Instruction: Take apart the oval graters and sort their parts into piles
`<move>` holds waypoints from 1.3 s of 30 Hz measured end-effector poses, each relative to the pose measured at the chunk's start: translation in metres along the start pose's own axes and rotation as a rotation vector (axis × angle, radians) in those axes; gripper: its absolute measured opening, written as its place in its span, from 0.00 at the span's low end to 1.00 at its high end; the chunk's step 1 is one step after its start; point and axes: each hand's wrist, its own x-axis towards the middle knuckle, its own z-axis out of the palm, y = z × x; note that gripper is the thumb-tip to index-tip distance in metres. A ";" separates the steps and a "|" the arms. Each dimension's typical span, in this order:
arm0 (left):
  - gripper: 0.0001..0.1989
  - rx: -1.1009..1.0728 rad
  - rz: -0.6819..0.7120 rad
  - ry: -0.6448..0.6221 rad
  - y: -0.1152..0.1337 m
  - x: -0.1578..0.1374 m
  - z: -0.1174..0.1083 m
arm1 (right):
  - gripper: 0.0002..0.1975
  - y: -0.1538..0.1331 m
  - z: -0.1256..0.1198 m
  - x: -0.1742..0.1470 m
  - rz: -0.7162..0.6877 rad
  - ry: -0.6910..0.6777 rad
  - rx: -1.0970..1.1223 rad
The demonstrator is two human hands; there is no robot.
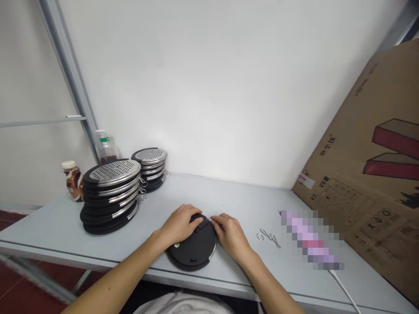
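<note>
A round black disc point(193, 246) lies flat near the table's front edge, with a raised block near its far rim and a thin light strip along its right edge. My left hand point(182, 224) is closed on its far left side, thumb on top. At the far right rim, my right hand point(229, 235) pinches a small shiny metal piece point(209, 219), mostly hidden by the fingertips. To the right of that hand lie loose metal wire hooks point(270, 238) and a small metal ring point(259, 237).
Two stacks of black-rimmed discs with perforated metal tops, a near one point(113, 196) and a far one point(151, 168), stand left, metal clips hanging off them. Behind are a jar point(72, 181) and a bottle point(106, 148). A blurred phone-like object point(309, 240) and large carton point(366, 174) are right.
</note>
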 end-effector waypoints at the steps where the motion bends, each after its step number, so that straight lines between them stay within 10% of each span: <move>1: 0.15 0.003 0.009 0.001 0.000 -0.001 0.000 | 0.14 -0.001 0.000 0.000 0.004 0.002 -0.020; 39: 0.14 -0.041 0.031 0.045 -0.004 0.006 0.004 | 0.17 -0.007 0.011 0.011 0.070 0.091 -0.185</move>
